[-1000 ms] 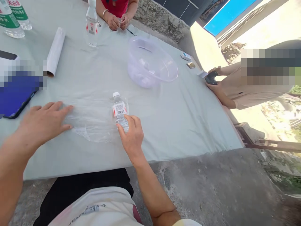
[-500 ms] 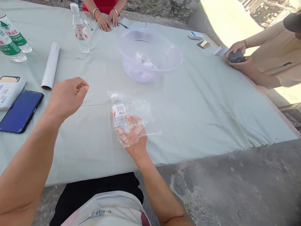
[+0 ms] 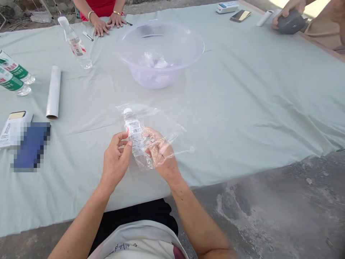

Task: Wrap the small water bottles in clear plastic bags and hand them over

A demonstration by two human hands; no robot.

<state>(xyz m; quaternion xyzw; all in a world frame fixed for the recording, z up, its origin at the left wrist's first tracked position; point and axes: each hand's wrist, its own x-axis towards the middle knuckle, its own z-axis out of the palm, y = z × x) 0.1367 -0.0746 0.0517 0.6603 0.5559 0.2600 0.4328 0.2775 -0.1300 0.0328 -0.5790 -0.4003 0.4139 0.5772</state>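
Note:
A small clear water bottle [image 3: 133, 126] with a white cap and a red-and-white label lies tilted in front of me, wrapped in loose, crinkled cling film [image 3: 174, 135]. My left hand [image 3: 115, 158] is at the bottle's left side, with thumb and fingertips closed on its wrapped body. On the other side, my right hand [image 3: 165, 158] has bent fingers gathering the film against the bottle. Film covers part of the right fingers, and its loose edge spreads out to the right. The bottle's lower end is hard to make out through the folds.
Beyond my hands stands a translucent basin [image 3: 159, 77] with crumpled plastic inside. A film roll [image 3: 54, 93], another bottle [image 3: 78, 48], green-labelled bottles [image 3: 16, 79] and a phone [image 3: 32, 145] are to the left. A co-worker's hands [image 3: 101, 27] rest across the table; another person holds a dark object [image 3: 291, 22].
My left hand has come from the left, near the film roll, to the bottle. The right hand has shifted from around the bottle toward its right side, and the film is spread wider.

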